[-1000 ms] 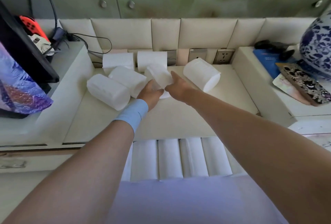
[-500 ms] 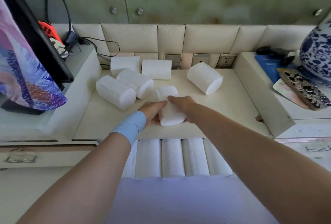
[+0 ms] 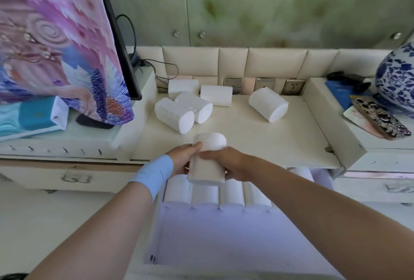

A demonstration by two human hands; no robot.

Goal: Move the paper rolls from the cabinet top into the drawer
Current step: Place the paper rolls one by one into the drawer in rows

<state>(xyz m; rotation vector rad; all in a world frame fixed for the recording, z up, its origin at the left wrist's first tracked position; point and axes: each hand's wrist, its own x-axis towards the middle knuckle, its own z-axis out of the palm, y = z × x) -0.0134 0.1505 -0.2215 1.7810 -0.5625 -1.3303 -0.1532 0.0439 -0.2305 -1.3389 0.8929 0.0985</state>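
Both hands clamp one paper roll at frame centre: left hand on its left flank, right hand on its right. Long axis runs near-to-far, matching the row of rolls packed in the open drawer directly below. Five rolls wait on the cabinet top beyond.

The held roll hides the left hand's fingertips and part of the row of rolls in the drawer. The vase is cut off at the right edge. The back roll sits partly behind others.
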